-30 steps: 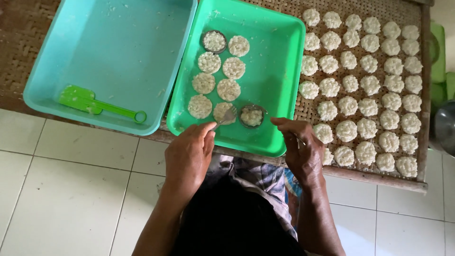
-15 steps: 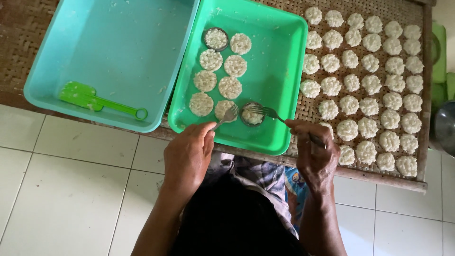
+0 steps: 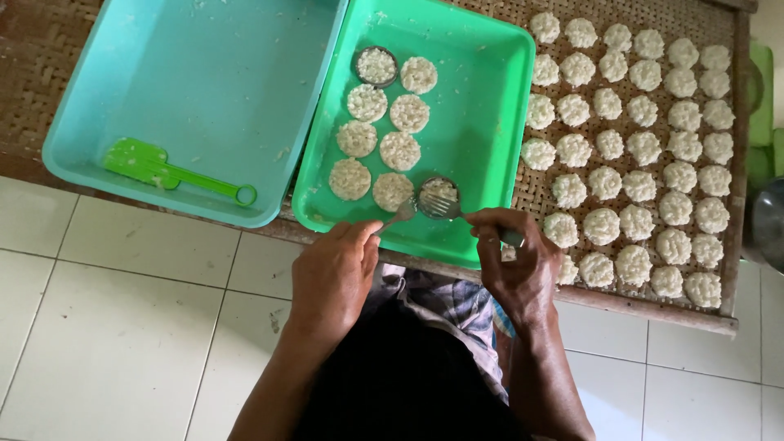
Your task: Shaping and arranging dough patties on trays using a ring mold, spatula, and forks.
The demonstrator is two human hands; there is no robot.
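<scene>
Two trays, green [image 3: 490, 122] and teal [image 3: 204, 73], two metal rings [image 3: 375, 65], one green spatula [image 3: 163, 167], two forks [image 3: 441, 207]

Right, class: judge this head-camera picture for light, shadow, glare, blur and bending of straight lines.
Head view: soft, even daylight with faint shadows; mild sheen on the green tray, no harsh glare; rice cakes sharp; the fork in the right hand is slightly soft; the left hand holds a second utensil; wide-lens bending shows in the mat frame and floor tiles.

I see a shiny metal fork [image 3: 441, 208] in my right hand [image 3: 514, 261], over a glossy plastic tray [image 3: 482, 122]; beyond, rough woven mat [image 3: 535, 184].
</scene>
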